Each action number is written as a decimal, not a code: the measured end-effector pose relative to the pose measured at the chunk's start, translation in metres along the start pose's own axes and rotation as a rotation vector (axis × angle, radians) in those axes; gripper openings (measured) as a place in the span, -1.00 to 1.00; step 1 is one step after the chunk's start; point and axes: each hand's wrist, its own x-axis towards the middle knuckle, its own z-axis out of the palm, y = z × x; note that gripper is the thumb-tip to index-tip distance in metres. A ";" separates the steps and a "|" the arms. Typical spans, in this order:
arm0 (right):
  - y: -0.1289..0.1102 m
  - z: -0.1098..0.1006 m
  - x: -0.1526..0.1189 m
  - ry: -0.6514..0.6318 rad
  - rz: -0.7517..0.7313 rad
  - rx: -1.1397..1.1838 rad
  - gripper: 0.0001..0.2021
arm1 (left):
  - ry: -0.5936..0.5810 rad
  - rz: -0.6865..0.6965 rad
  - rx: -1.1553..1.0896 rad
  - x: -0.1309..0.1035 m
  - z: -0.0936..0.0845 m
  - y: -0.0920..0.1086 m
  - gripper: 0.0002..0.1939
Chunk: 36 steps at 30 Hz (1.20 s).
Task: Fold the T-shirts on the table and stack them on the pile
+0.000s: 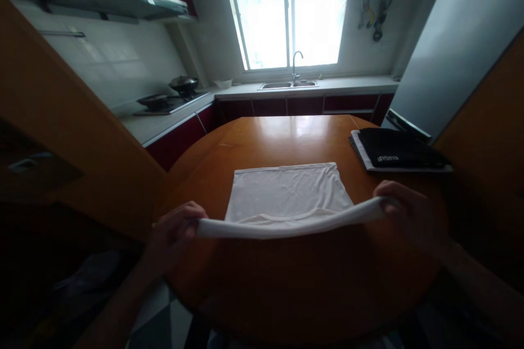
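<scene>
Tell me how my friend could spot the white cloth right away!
Look at the big rounded brown table. On it lies a white cloth, its near edge stretched between the left hand and right hand. Unlike the black bundle to its right, it's all white and being held.

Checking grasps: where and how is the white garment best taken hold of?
Probably pinch the white garment at both ends of its near edge, from the sides; that edge stretches raised between left hand and right hand, while the far part lies flat.
</scene>
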 end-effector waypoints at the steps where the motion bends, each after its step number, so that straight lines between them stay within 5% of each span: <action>1: 0.003 0.003 0.015 0.042 0.037 -0.012 -0.90 | 0.042 -0.048 0.009 0.012 0.001 -0.002 -0.80; 4: 0.025 0.024 0.064 0.077 0.129 -0.011 -0.85 | 0.108 -0.184 0.028 0.058 0.013 -0.021 -0.71; 7: 0.059 0.056 0.103 0.023 0.211 -0.027 -0.80 | 0.021 -0.235 0.022 0.099 0.036 -0.059 -0.62; 11: 0.101 0.090 0.120 -0.114 0.345 -0.120 -0.81 | -0.171 -0.223 0.074 0.127 0.065 -0.113 -0.57; 14: 0.120 0.094 0.123 -0.146 0.351 -0.113 -0.79 | -0.209 -0.229 0.072 0.138 0.070 -0.134 -0.55; 21: 0.141 0.101 0.148 -0.116 0.386 -0.171 -0.80 | -0.238 -0.208 0.110 0.168 0.073 -0.144 -0.57; 36: 0.157 0.118 0.150 -0.119 0.386 -0.357 -0.81 | -0.148 -0.220 0.167 0.168 0.096 -0.158 -0.57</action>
